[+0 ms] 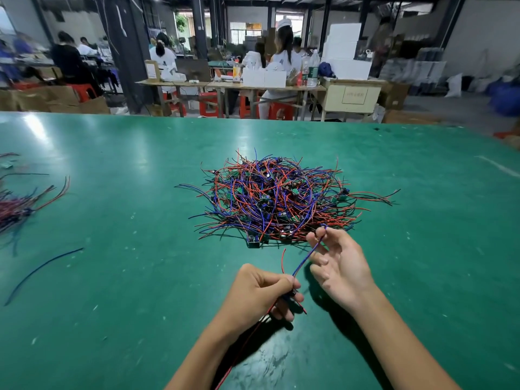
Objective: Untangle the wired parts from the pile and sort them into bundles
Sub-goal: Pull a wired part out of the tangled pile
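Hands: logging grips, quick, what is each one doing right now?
Left hand: closed around a wired part.
Right hand: pinching that part's blue wire near its tip.

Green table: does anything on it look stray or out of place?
One thing: a single dark blue wire lies alone on the green table, left of the hands, apart from both the big tangled pile and the wires gathered at the left edge. It looks dropped or left out. Nothing looks damaged.

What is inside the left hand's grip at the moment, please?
The left hand grips a small dark part with red and blue wires sticking out; the part's body is mostly covered by fingers.
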Tool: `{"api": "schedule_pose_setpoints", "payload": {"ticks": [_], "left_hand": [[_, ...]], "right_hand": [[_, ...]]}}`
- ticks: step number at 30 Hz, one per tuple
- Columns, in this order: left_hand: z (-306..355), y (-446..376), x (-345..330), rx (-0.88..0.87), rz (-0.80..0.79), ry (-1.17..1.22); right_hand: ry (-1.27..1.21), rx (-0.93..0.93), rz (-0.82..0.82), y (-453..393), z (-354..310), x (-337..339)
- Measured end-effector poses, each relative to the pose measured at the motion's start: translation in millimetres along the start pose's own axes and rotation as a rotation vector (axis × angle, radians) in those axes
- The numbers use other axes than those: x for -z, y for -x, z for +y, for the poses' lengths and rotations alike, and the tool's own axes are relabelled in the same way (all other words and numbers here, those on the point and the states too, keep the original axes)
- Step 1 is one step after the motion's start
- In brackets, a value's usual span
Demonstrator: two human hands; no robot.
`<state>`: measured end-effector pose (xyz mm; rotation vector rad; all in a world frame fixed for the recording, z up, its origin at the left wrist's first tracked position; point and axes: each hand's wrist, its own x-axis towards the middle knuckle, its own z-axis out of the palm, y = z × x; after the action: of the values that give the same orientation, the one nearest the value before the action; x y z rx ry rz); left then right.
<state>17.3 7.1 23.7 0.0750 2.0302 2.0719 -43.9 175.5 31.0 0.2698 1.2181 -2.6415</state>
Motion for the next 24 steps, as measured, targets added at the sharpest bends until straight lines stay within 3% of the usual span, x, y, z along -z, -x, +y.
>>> {"api": "schedule_pose_setpoints", "payload": {"ticks": [5, 7, 9, 13, 24], "left_hand": [[1.8, -2.5, 5.3, -0.03, 0.04, 0.122], [1.9, -2.0, 7.7, -0.039, 0.032, 0.124], [1.9, -1.4, 9.9, -0.039, 0.014, 0.164], [-0.9, -2.2, 11.7, -0.04, -0.025, 0.198], [-2.1, -4.0, 10.9, -0.055, 0.057, 0.135]], "right_hand": [[0.642, 0.16, -0.184, 11.0, 11.9, -7.1], [0.786, 0.271, -0.253, 12.7, 21.6, -7.0], [0.777, 0.364, -0.188, 11.7, 23.2, -7.6], [0.584, 0.383, 0.046, 7.4, 9.6, -1.5], [0.468, 0.421, 0.094, 5.7, 4.3, 1.3]]}}
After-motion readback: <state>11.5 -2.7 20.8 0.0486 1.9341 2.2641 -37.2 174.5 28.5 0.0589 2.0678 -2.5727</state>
